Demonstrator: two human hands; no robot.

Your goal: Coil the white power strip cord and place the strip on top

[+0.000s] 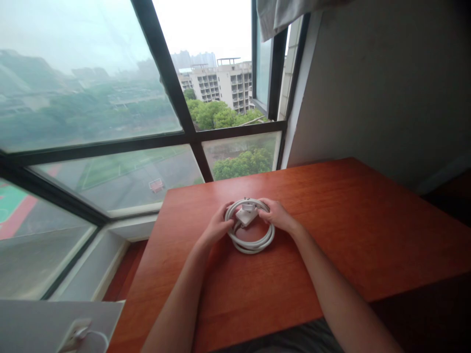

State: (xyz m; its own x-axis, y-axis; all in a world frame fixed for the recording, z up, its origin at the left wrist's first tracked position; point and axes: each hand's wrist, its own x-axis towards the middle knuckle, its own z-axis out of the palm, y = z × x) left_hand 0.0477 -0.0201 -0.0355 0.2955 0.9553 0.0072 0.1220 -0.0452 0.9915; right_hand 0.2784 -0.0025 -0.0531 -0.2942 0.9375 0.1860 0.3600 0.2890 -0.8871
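Note:
A coiled white power cable (251, 240) with a white plug block (246, 214) at its centre lies on the red-brown wooden table (331, 235). My left hand (216, 229) grips the coil's left side, fingers curled round the loops. My right hand (276, 215) holds the coil's right side, with thumb and fingers closed near the plug block. Both forearms reach in from the bottom of the view.
A large dark-framed window (191, 132) runs along the table's far and left side. A grey wall (386, 83) stands at the right. A white wall socket with a plugged-in cord (79, 336) sits at the bottom left. Cloth (283, 14) hangs at the top.

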